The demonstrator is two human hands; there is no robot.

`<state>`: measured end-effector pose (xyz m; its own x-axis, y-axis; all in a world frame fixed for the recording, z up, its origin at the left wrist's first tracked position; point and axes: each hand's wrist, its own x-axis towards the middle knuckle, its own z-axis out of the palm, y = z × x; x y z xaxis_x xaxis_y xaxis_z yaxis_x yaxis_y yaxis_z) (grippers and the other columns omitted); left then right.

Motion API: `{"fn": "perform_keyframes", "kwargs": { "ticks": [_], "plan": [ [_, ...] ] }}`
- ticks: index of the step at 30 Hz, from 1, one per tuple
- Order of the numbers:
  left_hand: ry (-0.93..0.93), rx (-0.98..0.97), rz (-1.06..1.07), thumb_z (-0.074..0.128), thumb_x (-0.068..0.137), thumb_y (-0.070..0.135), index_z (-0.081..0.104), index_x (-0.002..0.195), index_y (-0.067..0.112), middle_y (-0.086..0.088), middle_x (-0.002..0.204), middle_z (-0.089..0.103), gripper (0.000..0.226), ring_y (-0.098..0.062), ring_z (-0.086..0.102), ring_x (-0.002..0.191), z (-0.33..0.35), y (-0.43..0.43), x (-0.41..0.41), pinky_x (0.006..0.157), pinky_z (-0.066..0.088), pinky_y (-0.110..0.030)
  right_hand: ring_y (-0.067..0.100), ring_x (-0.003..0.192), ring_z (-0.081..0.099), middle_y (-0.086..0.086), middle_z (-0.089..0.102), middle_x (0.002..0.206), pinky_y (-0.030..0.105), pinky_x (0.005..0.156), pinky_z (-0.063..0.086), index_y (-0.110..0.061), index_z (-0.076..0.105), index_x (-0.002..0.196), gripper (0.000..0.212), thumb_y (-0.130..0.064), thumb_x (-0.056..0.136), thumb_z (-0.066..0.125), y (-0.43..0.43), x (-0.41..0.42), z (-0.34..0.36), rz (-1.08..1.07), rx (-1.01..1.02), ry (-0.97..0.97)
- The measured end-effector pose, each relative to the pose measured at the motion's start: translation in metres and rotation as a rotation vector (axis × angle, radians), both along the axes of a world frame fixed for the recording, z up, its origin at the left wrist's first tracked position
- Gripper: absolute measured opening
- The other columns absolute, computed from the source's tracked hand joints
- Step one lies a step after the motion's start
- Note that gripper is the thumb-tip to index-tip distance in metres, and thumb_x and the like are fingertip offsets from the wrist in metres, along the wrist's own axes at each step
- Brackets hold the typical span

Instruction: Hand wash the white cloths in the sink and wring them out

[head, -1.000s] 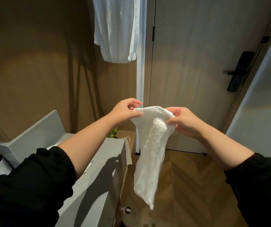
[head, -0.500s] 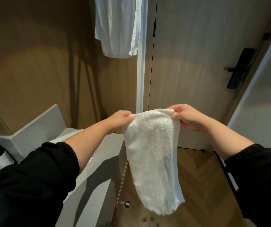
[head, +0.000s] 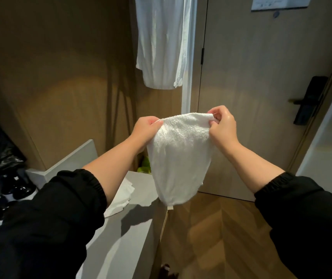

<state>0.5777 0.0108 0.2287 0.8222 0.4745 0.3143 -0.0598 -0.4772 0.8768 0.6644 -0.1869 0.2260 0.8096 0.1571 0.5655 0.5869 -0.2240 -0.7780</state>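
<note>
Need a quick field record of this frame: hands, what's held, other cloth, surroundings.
left hand: pinching the top left edge of the white cloth
right hand: pinching the top right edge
white cloth: held up in the air, spread between both hands, lower end hanging free with a small tag at the bottom
second cloth: lying on the grey counter, partly hidden by the left arm
hanging garment: white, above and behind the hands
door: shut, dark handle at right
sink: not in view

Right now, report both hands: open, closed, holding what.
Left hand: closed, pinching the left top edge of the white cloth.
Right hand: closed, pinching the cloth's right top corner.
</note>
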Motion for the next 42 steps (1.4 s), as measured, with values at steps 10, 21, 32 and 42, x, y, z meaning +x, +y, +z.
{"fn": "perform_keyframes", "kwargs": {
  "ticks": [10,21,32,42],
  "plan": [
    [-0.045,-0.037,0.216,0.057,0.089,0.014,0.063,0.071,-0.003,-0.008,0.065,0.05,0.026,-0.018,0.046,0.064,0.035,0.094,-0.038,0.061,0.04,-0.028,0.011,0.087,0.056,0.0,0.06,0.093,0.004,0.067,0.043,-0.011,0.061,0.098,0.021,0.005,0.087,0.052,0.122,0.002,0.029,0.202,0.161,0.023],
    [0.237,0.277,0.572,0.05,0.093,0.023,0.07,0.089,0.011,-0.004,0.085,0.066,0.023,-0.019,0.057,0.075,0.017,0.211,-0.042,0.07,0.048,-0.031,0.008,0.087,0.056,-0.008,0.058,0.093,0.02,0.076,0.051,-0.016,0.06,0.1,0.016,-0.005,0.09,0.053,0.279,0.041,-0.007,0.479,-0.103,0.104],
    [0.69,0.034,0.353,0.05,0.097,0.027,0.069,0.087,0.018,-0.008,0.093,0.072,0.023,-0.024,0.068,0.09,-0.131,0.227,-0.068,0.083,0.052,-0.031,0.019,0.107,0.059,0.003,0.068,0.108,0.033,0.09,0.044,-0.013,0.067,0.106,0.028,-0.009,0.096,0.041,0.283,0.06,-0.153,0.885,-0.744,0.396],
    [0.944,0.463,0.535,0.018,0.102,0.042,0.003,0.153,0.032,0.003,0.161,-0.012,0.054,-0.017,-0.015,0.147,-0.253,0.162,-0.048,0.118,-0.01,-0.044,0.017,0.148,-0.014,-0.001,-0.01,0.162,0.043,0.118,-0.007,-0.025,0.009,0.154,0.06,-0.046,0.101,0.027,0.283,0.003,-0.261,0.814,-1.058,-0.034]
  ]
}}
